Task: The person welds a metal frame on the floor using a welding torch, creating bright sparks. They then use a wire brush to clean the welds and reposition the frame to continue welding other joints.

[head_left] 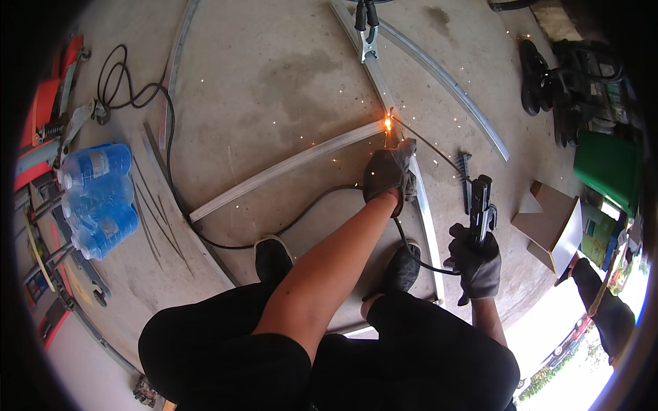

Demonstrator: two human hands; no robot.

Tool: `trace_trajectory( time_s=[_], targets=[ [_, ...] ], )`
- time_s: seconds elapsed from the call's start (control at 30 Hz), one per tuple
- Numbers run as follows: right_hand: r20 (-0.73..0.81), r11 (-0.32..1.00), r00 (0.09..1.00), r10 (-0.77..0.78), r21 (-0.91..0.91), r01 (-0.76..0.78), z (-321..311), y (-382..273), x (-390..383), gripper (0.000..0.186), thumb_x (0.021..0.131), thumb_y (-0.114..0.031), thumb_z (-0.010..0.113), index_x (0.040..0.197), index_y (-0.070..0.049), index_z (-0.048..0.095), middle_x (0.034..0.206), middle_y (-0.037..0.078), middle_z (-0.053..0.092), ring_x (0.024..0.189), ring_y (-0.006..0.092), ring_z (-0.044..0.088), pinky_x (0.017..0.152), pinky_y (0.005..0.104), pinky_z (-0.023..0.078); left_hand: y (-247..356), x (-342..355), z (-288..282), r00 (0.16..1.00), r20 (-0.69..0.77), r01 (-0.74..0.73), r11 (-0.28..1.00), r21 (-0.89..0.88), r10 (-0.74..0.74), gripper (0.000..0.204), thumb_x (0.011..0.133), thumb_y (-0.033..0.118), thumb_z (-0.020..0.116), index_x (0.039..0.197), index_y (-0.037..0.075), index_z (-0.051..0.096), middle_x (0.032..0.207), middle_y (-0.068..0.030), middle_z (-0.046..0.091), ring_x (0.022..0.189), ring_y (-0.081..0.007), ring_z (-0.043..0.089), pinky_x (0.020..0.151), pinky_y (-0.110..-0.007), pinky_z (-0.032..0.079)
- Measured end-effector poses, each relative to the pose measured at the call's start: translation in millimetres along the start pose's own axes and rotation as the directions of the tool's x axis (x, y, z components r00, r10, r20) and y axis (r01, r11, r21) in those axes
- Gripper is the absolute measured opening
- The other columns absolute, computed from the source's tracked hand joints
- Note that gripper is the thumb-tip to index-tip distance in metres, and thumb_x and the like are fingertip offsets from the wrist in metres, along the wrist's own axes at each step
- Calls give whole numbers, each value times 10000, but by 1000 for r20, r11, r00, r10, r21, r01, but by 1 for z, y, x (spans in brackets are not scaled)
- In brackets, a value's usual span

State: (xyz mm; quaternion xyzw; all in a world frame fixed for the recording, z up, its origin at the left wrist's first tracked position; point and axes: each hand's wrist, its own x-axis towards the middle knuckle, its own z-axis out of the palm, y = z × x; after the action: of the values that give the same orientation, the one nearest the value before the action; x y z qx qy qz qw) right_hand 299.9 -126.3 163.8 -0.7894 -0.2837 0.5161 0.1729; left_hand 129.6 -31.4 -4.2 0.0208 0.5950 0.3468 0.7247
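Live at the joint, upper middle of the frame: by the look of it, welding the cross bar (288,168) to the long bar (426,226) and throwing sparks over the concrete floor (274,130).

Holding the welding handle (481,198) in the right hand (476,266), right of centre, with gloved fingers wrapped firmly around the grip and with the thin rod (432,148) slanting up and left to the bright spot (388,123). Planting the left hand (389,172) on the long bar, just below the glow, fingers mostly bunched; impossible to tell whether gripping or merely pressing. Clamped near the top of the frame, too, by a metal clamp (369,49).

Next, probably calling for a steady tip, fed slowly in along the seam, and for wary knuckles so near the heat.

Tight at right: the brush (465,181) just beside the handle, then the cardboard box (548,219) farther over, so better to lift away than to sweep sideways. Roomier at upper left, over bare concrete above the cross bar. Worth watching lower down: the black cable (301,214), curving past both shoes (274,259), easy to snag. Far left, well apart from the glow: water bottles (103,198).
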Motion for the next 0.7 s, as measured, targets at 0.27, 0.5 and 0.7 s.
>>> trace_trajectory(
  time_s=[0.27,0.5,0.7],
  targets=[
    [-48,999,999,-6,44,8,2,1,-3,200,883,-44,724,1069,29,716,895,54,750,646,105,681,573,267,569,35,-38,-1,998,-55,4,900,436,22,554,938,524,681,828,-15,741,656,-139,698,568,-268,712,620,-409,551],
    [-34,998,999,13,56,-11,-3,2,-2,244,881,-54,733,1106,37,716,916,65,761,657,109,692,590,267,584,2,3,-5,886,-251,-210,819,534,391,538,935,519,653,1076,16,782,1100,-266,765,1077,-417,746,920,-497,571],
    [21,998,998,60,31,-61,0,10,8,265,902,-57,749,1142,45,700,978,79,780,692,119,714,609,276,602,-3,-2,-9,980,-90,-81,772,630,176,499,920,501,687,1121,54,785,1087,-247,768,1013,-408,759,886,-481,583]
  ],
)
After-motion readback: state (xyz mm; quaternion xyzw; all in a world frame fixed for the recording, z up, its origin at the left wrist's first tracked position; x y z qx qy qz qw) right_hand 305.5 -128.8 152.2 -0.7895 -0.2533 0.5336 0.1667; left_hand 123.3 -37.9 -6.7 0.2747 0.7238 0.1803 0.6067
